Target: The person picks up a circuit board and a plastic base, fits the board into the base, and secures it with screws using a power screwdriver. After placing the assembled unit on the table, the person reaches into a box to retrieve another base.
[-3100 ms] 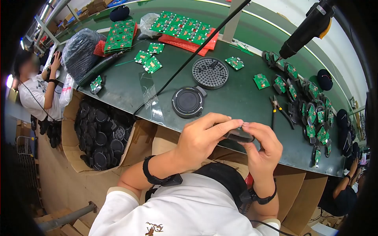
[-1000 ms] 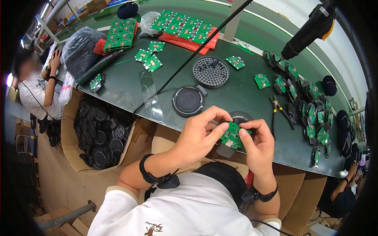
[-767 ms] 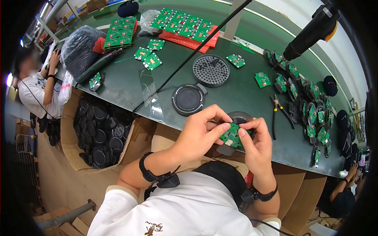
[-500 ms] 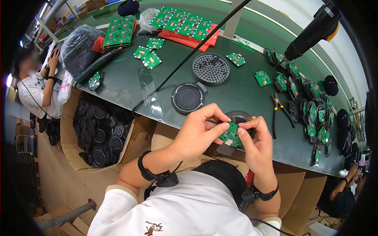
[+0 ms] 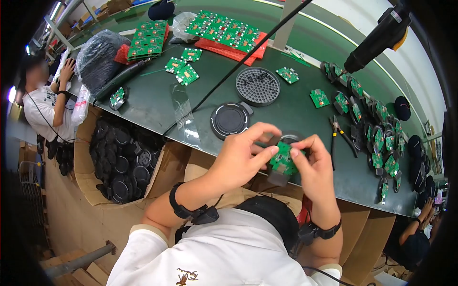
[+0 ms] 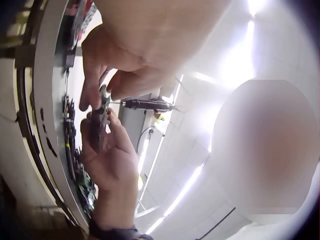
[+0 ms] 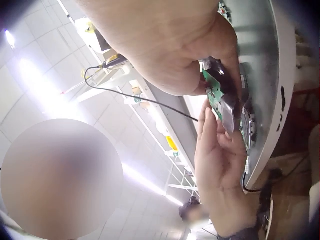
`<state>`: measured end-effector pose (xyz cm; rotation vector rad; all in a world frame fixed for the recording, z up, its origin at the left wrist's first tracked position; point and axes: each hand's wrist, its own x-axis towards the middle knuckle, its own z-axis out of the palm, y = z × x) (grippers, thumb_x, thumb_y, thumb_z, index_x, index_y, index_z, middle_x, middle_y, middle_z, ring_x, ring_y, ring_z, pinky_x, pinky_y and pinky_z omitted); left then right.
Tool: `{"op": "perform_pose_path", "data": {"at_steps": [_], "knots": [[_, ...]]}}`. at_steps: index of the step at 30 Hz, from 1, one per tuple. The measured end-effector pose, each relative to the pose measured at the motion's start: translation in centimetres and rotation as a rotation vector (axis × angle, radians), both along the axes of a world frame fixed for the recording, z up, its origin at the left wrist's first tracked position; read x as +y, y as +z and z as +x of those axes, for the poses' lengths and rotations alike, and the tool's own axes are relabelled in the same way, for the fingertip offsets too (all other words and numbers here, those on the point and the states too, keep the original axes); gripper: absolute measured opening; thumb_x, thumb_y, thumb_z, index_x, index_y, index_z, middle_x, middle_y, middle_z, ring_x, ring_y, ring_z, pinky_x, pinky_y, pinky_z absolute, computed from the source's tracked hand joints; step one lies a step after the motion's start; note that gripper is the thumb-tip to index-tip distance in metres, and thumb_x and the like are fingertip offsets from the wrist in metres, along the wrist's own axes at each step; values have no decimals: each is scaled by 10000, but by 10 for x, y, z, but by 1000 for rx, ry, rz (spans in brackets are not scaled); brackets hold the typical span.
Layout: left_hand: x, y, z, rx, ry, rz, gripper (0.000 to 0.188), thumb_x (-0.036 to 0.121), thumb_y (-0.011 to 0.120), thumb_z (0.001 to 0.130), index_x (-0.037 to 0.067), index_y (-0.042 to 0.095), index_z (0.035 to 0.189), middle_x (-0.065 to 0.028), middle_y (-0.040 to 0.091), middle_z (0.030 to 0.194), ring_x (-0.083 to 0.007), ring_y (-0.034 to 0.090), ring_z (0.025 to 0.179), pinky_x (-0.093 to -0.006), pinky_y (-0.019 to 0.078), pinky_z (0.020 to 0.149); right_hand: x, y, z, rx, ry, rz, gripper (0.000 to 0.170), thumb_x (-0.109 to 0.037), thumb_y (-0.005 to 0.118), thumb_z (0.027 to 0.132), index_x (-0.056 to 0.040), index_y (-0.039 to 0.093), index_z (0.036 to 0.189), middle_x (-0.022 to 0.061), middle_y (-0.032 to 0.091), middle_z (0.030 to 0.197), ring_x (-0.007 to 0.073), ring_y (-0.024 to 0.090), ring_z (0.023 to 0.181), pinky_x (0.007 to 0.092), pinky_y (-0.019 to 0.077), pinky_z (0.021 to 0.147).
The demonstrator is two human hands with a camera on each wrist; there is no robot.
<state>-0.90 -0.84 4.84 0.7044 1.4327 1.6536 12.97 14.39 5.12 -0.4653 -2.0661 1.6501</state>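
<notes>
In the head view a green circuit board [image 5: 285, 158] lies in a round black plastic housing [image 5: 278, 179], held in front of the body by the bench edge. My right hand [image 5: 316, 169] grips the right side, thumb on the board and fingers behind the housing. At the left side, my left hand [image 5: 241, 155] holds it with the thumb at the board's edge; its index finger arches over the far rim. The right wrist view shows the board [image 7: 215, 95] seated against the dark housing [image 7: 231, 111], tilted, between both hands.
A round black part [image 5: 230, 120] and a perforated tray [image 5: 257, 97] of small black pieces lie ahead. Pliers [image 5: 335, 136] and many board-fitted housings [image 5: 377, 138] are rightward. A power screwdriver [image 5: 377, 40] hangs above. A carton [image 5: 164, 167] of black parts stands left.
The housing, earlier held edge-on, now faces up with the board showing. In the last half second it has tilted slightly, and my left index finger has shifted a little off the rim.
</notes>
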Motion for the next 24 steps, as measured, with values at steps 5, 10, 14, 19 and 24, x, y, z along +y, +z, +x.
{"op": "perform_pose_path", "data": {"at_steps": [5,10,14,19,24], "knots": [[-17,1,-37,1020,452,-106,318,47,767,869,62,701,1180,-100,729,1039,-188,702,890,-288,528,656,65,-17,-34,-175,-183,39,92,-88,672,978,-9,637,1010,14,639,902,79,557,835,258,467,755],[-22,-8,-50,1298,452,-312,425,170,867,786,63,691,1158,-160,650,1235,-358,608,1175,-439,527,943,85,-23,-47,-285,-297,591,128,-136,741,855,-43,706,936,144,706,955,307,651,903,417,510,824],[-22,-20,-51,1227,385,-398,571,242,908,731,75,658,1216,-196,581,1352,-408,548,1263,-490,471,1046,93,-32,-45,-241,-265,730,134,-133,766,832,-49,742,933,145,717,973,315,647,924,436,511,837],[-21,-20,-49,1186,349,-370,568,256,909,726,72,662,1204,-187,586,1369,-399,552,1261,-490,465,1050,114,-3,-53,-383,-442,531,322,-212,819,838,-18,750,1086,142,736,1080,306,689,935,424,545,860],[-14,-18,-39,1186,274,-335,573,275,907,719,73,666,1198,-181,596,1370,-383,556,1258,-483,463,1039,139,-4,-69,-554,-516,968,564,-368,842,798,-65,684,1246,133,727,1173,342,699,1085,449,562,892]]}}
